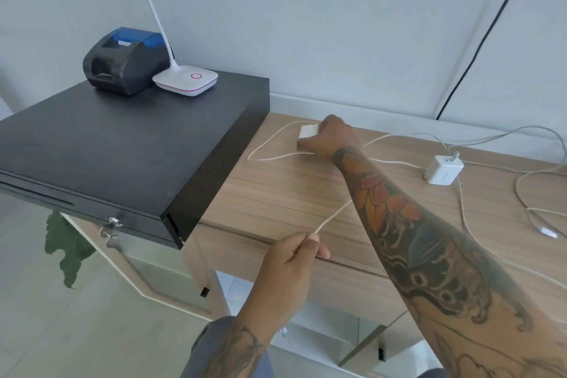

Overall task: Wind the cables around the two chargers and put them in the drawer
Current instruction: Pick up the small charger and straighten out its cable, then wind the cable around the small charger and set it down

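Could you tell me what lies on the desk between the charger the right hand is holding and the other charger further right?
In the head view, only wood desk crossed by white cable lies between the held charger and the second charger.

No legible text, brand or nos. anywhere. Only sign: a red ring mark on the white lamp base [185, 81]. Charger [444, 169] on the worktop [285, 190] has faint print, too small to read.
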